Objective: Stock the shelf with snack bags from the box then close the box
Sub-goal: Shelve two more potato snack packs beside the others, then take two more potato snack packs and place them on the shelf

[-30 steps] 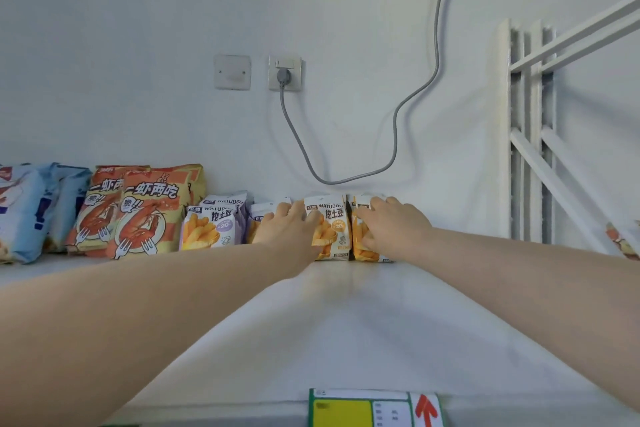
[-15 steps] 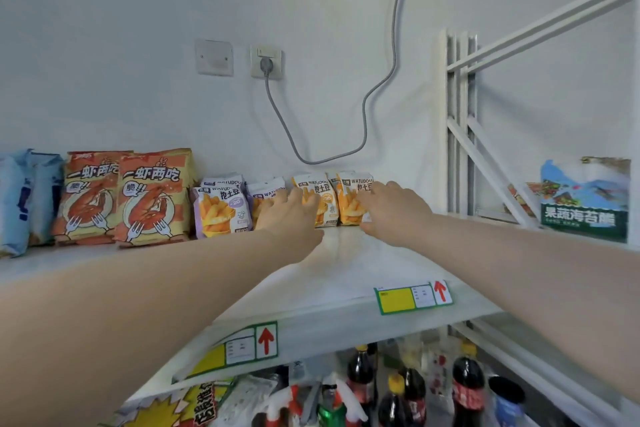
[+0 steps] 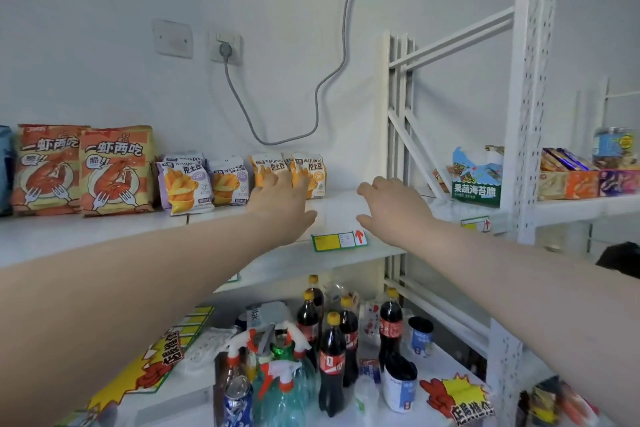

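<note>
Hovering L hand (image 3: 284, 206) & R hand (image 3: 393, 210) over shelf (image 3: 341, 210), spreading fingers (image 3: 281, 182), gripping nothing. Seeing snack bags (image 3: 308, 170) lining back edge; judging stocking partway, box-closing pending, box unseen.

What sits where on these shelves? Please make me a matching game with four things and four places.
Things:
1 prawn snack bags
2 cola bottles
3 green seaweed snack pack
4 price label

Places:
A front edge of the upper shelf
B lower shelf
C left part of the upper shelf
D neighbouring shelf on the right

Pairs: 1-C, 2-B, 3-D, 4-A.
</note>
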